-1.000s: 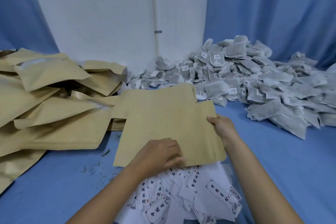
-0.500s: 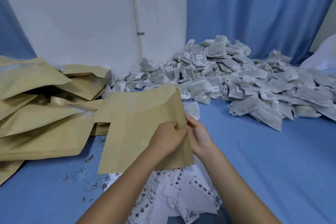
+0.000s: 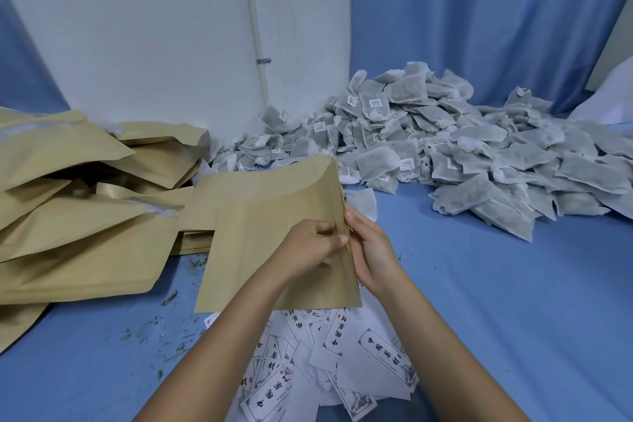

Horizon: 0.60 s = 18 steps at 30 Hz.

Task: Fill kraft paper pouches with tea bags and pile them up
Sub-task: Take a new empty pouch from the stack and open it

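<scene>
A flat kraft pouch [image 3: 263, 229] is held up off the blue cloth [image 3: 496, 284], in front of the person and over a scatter of printed labels [image 3: 342, 360]. Both hands meet at its right edge. The left hand [image 3: 308, 250] has its fingers [image 3: 330, 239] curled and pinching the near layer of that edge. The right hand [image 3: 375, 252] grips the same edge from the other side, fingertips [image 3: 352, 216] against the paper; whether it has the back layer alone cannot be told. This looks like the mouth being parted, with nothing inside the pouch yet. The pouch should handle as light, thin and fairly stiff: it holds its sheet shape but will crease if squeezed mid-panel, so the edge at the mouth is the place to take it, one layer per hand, pulling gently apart. The tea bags [image 3: 462, 154] lie in a heap to the right and behind, well apart from the hands; they look soft, light and easily torn, best taken by the body rather than the tag. A pile [image 3: 78, 216] of bulging pouches sits to the left, beside a low stack [image 3: 193, 238] of flat ones.
</scene>
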{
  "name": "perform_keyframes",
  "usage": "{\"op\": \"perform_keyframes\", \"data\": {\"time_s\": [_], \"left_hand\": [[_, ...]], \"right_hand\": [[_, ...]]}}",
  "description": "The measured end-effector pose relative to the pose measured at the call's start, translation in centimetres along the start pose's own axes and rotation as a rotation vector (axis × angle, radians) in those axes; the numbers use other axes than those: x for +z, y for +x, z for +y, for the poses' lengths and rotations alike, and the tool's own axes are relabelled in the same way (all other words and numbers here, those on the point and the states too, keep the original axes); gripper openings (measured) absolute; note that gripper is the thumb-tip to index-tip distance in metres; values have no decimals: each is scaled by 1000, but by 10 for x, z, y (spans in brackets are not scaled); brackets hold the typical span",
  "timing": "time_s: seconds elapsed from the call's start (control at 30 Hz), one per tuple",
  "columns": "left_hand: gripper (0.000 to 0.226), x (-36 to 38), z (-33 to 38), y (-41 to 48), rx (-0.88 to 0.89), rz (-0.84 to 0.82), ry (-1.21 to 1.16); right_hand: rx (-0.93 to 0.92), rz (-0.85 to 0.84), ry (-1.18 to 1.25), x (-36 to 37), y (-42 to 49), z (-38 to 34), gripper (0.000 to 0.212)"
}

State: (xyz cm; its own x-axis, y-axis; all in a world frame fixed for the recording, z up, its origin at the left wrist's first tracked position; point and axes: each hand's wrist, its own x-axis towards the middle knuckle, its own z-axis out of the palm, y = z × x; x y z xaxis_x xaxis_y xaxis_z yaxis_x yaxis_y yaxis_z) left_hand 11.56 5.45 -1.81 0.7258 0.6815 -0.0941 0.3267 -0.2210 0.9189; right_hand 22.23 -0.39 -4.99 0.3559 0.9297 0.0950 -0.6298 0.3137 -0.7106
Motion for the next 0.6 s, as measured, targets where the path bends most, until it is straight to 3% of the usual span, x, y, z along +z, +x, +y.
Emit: {"op": "perform_keyframes", "data": {"time_s": [0.1,0.23,0.33,0.43,0.6], "left_hand": [[21,4,2,0,-10,48,68],[26,23,3,-3,61,353,562],[19,33,3,-4,76,470,716],[22,40,3,-1,67,509,784],[23,40,4,0,52,516,700]], "right_hand": [[-38,16,-65,0,1,7,36],[-167,203,-585,2,1,17,33],[-176,239,-613,5,1,15,30],[-183,318,-628,4,3,17,23],[-150,370,-648,6,7,15,23]]}}
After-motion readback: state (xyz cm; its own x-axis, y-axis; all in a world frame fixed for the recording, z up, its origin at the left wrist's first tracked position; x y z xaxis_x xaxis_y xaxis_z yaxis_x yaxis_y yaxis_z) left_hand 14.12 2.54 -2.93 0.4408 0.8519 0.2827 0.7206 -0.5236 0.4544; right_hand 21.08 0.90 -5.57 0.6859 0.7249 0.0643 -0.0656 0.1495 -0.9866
